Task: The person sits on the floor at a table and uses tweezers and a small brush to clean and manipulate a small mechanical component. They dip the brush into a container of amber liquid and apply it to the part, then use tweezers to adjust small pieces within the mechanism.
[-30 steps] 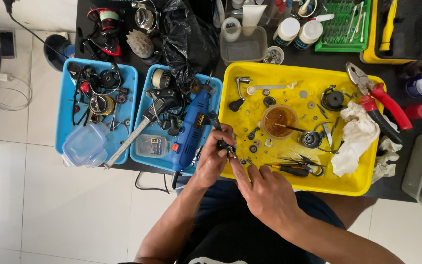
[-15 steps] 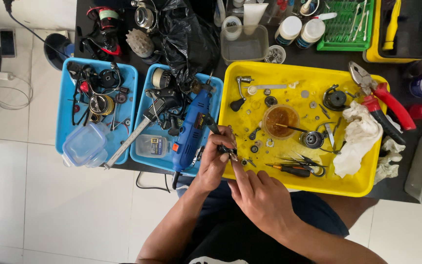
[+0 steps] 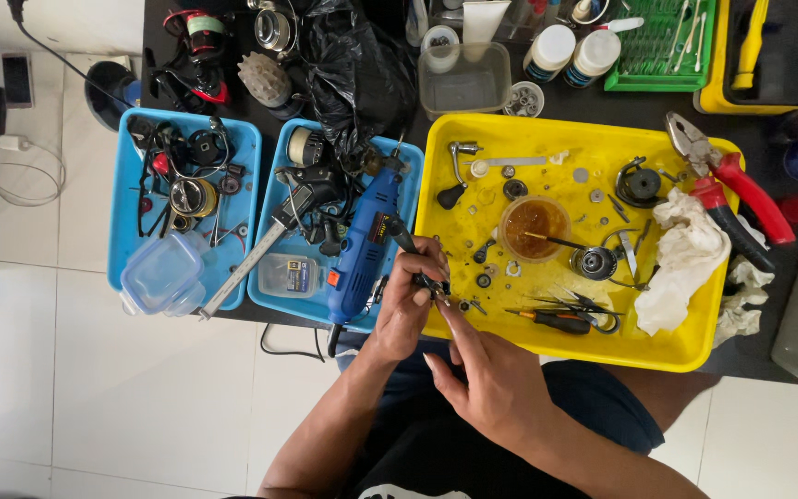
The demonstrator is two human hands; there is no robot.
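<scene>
A small dark metal part (image 3: pixel 436 284) is pinched between the fingertips of the left hand (image 3: pixel 410 300), which is closed around it at the near left corner of the yellow plastic tray (image 3: pixel 565 346). The right hand (image 3: pixel 491 374) is held just below, its fingers half curled and its fingertips brought up to the same part; whether the part is actually gripped by it cannot be told.

Just beside the left hand, one blue rotary power tool (image 3: pixel 362 248) is laid across the right of two blue plastic trays (image 3: pixel 265 277), with one black cord trailing off the near edge of the bench. In the left blue tray (image 3: pixel 121 222), tangled black reel parts are kept, and one clear lidded plastic box (image 3: pixel 160 274) is set at its near corner.

Inside the yellow tray, one round clear cup of amber grease (image 3: pixel 534 227) is placed near the middle, with many small screws and washers scattered around it. One black-handled screwdriver (image 3: pixel 554 321) is laid near the near edge, and one crumpled white cloth (image 3: pixel 685 261) is draped over the right side. One pair of red-handled pliers (image 3: pixel 727 185) is rested across the far right corner. Along the far edge of the bench, two white-capped bottles (image 3: pixel 570 51) and one green rack (image 3: pixel 662 46) are seen.
</scene>
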